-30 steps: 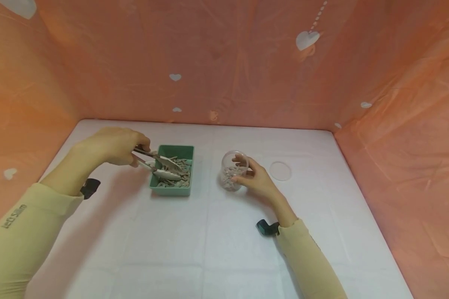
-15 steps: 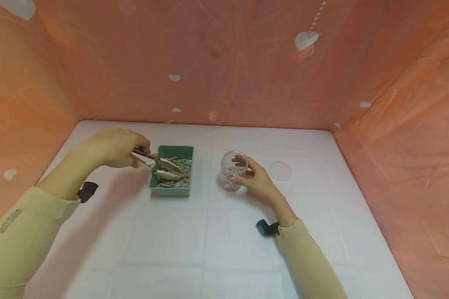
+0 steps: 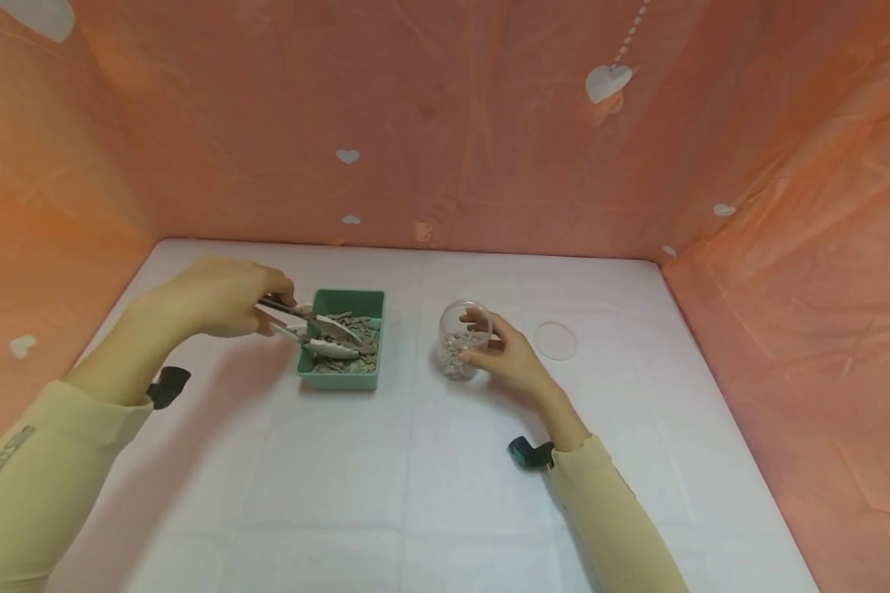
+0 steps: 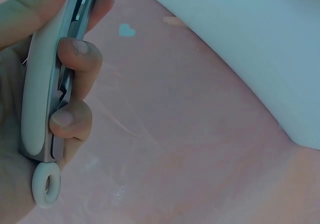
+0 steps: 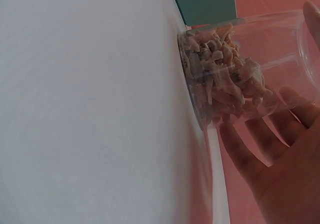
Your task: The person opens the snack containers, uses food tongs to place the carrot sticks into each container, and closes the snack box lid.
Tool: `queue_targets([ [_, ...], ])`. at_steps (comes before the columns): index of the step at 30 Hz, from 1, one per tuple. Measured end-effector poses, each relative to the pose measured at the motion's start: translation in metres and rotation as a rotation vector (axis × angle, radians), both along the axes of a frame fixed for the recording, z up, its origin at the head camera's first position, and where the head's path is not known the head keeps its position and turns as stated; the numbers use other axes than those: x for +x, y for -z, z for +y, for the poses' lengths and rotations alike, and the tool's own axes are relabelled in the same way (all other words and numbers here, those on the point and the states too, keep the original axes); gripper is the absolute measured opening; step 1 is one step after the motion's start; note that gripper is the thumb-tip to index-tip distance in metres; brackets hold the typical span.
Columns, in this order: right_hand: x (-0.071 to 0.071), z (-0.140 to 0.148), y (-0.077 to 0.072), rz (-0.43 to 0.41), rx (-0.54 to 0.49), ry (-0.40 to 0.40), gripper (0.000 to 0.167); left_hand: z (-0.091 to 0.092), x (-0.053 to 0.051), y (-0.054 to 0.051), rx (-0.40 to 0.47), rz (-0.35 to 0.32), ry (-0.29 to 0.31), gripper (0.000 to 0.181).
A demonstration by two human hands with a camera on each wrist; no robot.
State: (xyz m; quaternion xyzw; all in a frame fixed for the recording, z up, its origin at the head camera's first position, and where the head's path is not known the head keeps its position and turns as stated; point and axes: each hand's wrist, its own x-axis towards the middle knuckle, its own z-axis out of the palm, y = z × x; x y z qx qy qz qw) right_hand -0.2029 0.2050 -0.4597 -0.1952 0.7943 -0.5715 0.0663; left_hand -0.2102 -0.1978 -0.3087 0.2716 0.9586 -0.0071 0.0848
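Note:
My left hand (image 3: 222, 298) grips a pair of metal tongs, fingers wrapped round the white-padded handle (image 4: 42, 89) in the left wrist view. The tong heads (image 3: 335, 330) are down in a green rectangular tub (image 3: 341, 381), among many small grey-brown dried pieces (image 3: 360, 323). Whether the heads pinch any pieces I cannot tell. To the right of the tub, a clear round jar (image 3: 454, 339) stands upright and lidless. My right hand (image 3: 517, 361) holds it from the right, thumb in front and fingers behind. In the right wrist view, similar dried pieces (image 5: 225, 74) fill its lower part.
A clear round lid (image 3: 555, 340) lies flat on the white-covered table (image 3: 341, 478), right of the jar. Orange-pink sheeting (image 3: 452, 123) with white hearts hangs at the back and both sides.
The left wrist and forearm have dropped slightly toward the lower left. The tong heads stay in the tub. The right hand and jar hold still.

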Motion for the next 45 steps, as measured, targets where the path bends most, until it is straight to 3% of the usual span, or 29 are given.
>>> queue_targets([
  [14,0.000,0.000,-0.001,0.008,0.007,-0.007,0.071,-0.012,0.008,-0.015,0.129,-0.010,-0.036,0.032],
  [20,-0.001,0.000,0.000,-0.001,0.014,-0.005,0.071,-0.017,0.010,-0.021,0.099,0.069,-0.086,0.035],
  [26,-0.001,0.001,0.002,-0.001,0.005,-0.005,0.071,-0.015,0.011,-0.023,0.098,0.094,-0.089,0.034],
  [36,-0.001,0.001,0.003,0.000,0.009,-0.003,0.070,-0.015,0.011,-0.027,0.097,0.090,-0.097,0.034],
  [45,-0.001,-0.001,0.000,0.016,0.018,-0.004,0.071,-0.009,0.014,-0.040,0.125,0.094,-0.091,0.035],
])
